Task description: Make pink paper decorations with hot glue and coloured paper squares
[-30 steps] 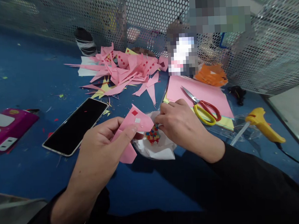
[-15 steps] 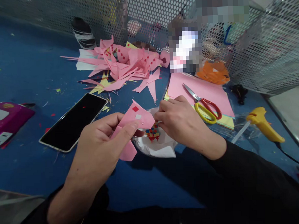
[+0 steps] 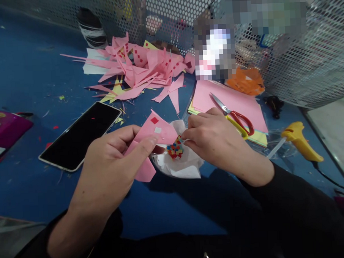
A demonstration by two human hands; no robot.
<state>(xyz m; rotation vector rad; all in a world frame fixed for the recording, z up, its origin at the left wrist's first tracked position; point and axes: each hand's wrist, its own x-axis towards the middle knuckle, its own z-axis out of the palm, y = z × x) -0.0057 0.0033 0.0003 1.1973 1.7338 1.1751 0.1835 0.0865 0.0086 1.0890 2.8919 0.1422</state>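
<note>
My left hand pinches a folded pink paper piece that carries a small red square and a small white square. Just right of it, my right hand has its fingertips pinched together over a white dish holding several tiny coloured paper squares. What the right fingertips hold, if anything, is too small to see.
A black phone lies to the left, a magenta box at the far left. Pink paper scraps are piled at the back. Red-and-yellow scissors rest on pink sheets; a yellow glue gun lies right. Perforated metal walls ring the blue table.
Both hands have stayed together over the dish; my right fingertips shifted slightly toward the coloured squares. The view has tilted a little downward.
</note>
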